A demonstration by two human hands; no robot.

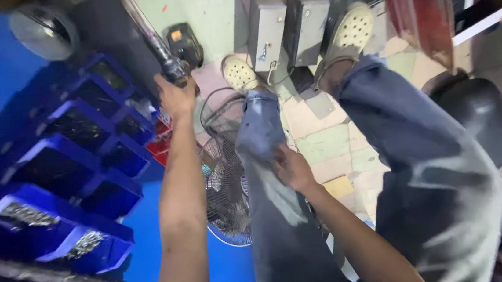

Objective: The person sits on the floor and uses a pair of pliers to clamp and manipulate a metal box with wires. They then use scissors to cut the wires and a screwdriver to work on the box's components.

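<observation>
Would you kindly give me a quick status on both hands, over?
Left hand gripping dark metal rod. Right hand resting on jeans leg, holding nothing. Floor fan and blue bins close by.

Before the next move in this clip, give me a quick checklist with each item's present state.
1. Left hand closed around the end of the long dark metal rod: ok.
2. Right hand free of tools, resting on the grey trouser leg: ok.
3. Far end of the rod in view: not ok, it leaves the frame.
4. Floor fan with wire guard apart from the left forearm: cannot tell.
5. Blue plastic bins holding parts, upright: ok.
6. Both feet in pale perforated clogs on the tiled floor: ok.
</observation>
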